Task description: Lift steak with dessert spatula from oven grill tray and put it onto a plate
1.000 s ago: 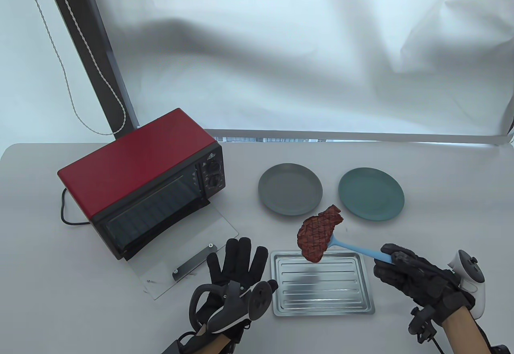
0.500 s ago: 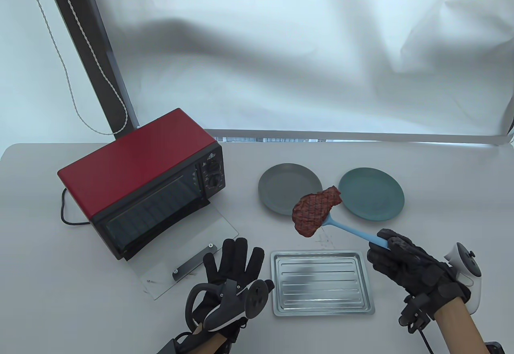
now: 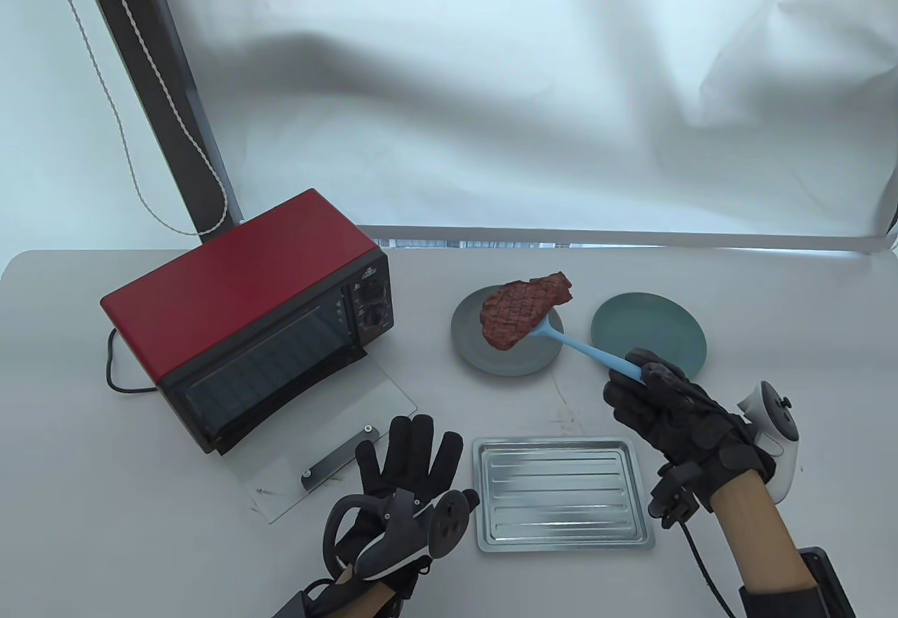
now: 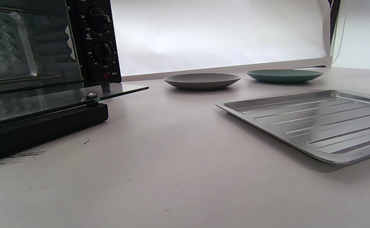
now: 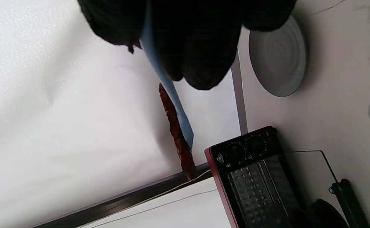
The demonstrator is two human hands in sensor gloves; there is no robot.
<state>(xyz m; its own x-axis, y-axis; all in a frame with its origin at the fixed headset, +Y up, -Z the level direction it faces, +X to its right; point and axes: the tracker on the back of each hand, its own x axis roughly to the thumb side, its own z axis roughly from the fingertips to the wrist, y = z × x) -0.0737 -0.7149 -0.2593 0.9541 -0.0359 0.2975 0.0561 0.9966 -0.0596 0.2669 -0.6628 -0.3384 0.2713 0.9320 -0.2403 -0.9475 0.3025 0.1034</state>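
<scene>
The right hand (image 3: pixel 659 400) grips the blue dessert spatula (image 3: pixel 586 351) and has carried the steak (image 3: pixel 523 306) off the oven grill tray (image 3: pixel 561 493) — it now hovers over the grey plate (image 3: pixel 477 351), ready for lowering. The left hand (image 3: pixel 410 467) rests flat, fingers straight — idle.

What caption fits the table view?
Right hand carries steak on blue spatula above grey plate; tray empty.

The steak (image 3: pixel 523 308) hides the spatula (image 3: pixel 589 353) blade and part of the grey plate (image 3: pixel 477 355), the right hand (image 3: pixel 673 407) covers the handle's end, and the oven (image 4: pixel 29 63) runs off the left wrist view.
</scene>
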